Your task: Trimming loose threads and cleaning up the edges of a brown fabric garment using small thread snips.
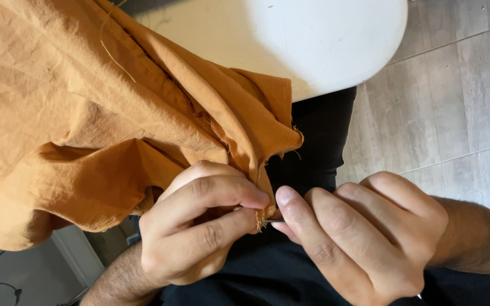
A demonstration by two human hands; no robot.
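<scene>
1. We held the frayed edge of the orange fabric (114, 113) pinched in the left hand (197, 226), thumb and fingers clamped on the cloth.
2. We closed the right hand (358, 232) on a thin needle (272, 220), just beside the left fingertips.
3. The stitch appeared to be mid-pass; in our judgement, drawing it through called for a steady pinch.
4. The fabric trailed up and leftward from the hands, over the white worktop (313, 39).
</scene>
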